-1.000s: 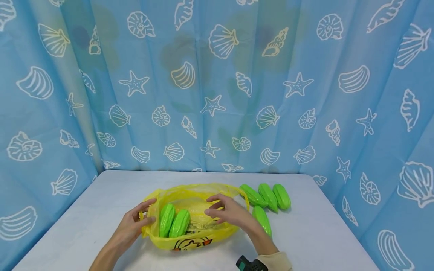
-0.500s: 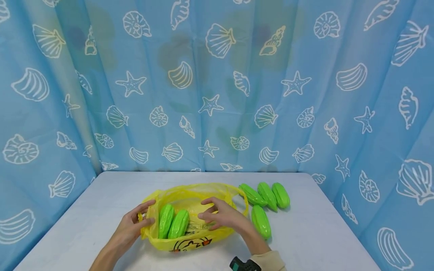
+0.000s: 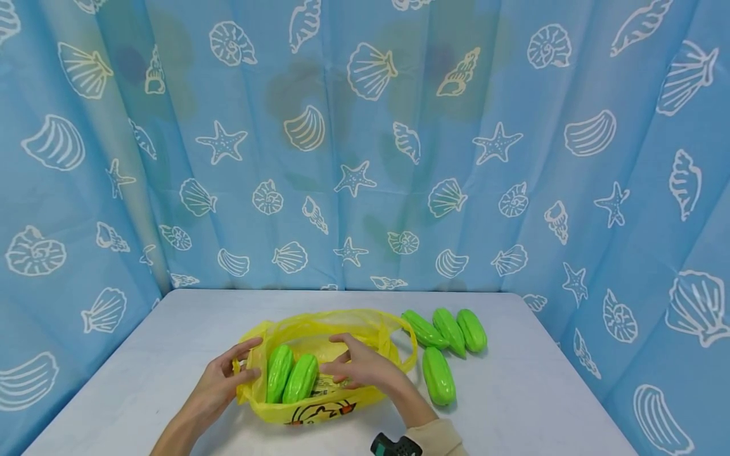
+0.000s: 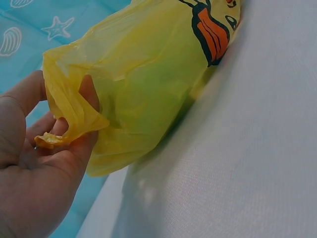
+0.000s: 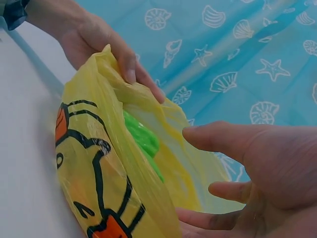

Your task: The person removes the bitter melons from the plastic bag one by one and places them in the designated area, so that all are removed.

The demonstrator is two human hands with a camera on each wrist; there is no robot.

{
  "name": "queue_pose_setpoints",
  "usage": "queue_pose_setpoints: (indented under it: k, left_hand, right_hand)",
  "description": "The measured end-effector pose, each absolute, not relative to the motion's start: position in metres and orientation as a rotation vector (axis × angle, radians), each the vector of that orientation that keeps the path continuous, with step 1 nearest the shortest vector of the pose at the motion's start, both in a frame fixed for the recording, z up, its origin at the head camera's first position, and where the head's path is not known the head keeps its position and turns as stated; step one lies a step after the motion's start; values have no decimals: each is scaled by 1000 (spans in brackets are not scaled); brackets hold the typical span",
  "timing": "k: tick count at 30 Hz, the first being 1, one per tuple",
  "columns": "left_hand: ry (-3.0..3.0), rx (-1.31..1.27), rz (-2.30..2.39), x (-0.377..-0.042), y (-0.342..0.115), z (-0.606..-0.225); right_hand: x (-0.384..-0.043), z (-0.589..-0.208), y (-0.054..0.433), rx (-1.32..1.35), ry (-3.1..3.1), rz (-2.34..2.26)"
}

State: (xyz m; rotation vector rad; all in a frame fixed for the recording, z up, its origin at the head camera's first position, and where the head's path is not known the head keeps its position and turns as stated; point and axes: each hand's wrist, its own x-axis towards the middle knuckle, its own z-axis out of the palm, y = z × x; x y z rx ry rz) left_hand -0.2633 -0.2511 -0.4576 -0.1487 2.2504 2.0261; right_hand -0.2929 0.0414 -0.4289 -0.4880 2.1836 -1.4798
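A yellow plastic bag with a cartoon print lies on its base, its mouth spread wide. Two glossy green ridged fruits, like bitter melons, lie side by side in its left part. My left hand holds the bag's left edge, fingers and thumb on either side of the bunched plastic. Inside the mouth, my right hand hovers just right of the fruits with fingers spread and nothing in them. In the right wrist view, its lower fingers are right at the bag's rim.
Right of the bag, several more green ridged fruits lie on the white table: a group at the back and one nearer. A loose bag handle loops toward them. Behind hangs a blue shell-print curtain.
My right hand has moved left within the bag mouth, toward the two fruits. The bag's right handle now shows as a free loop. The left hand keeps its hold.
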Motion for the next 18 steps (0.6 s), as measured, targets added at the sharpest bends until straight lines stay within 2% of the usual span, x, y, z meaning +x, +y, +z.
queue_pose_setpoints:
  k: [18]
  left_hand:
    - [2292, -135, 1995, -264, -250, -459]
  right_hand:
    - [-291, -433, 11, -484, 2166, -1476]
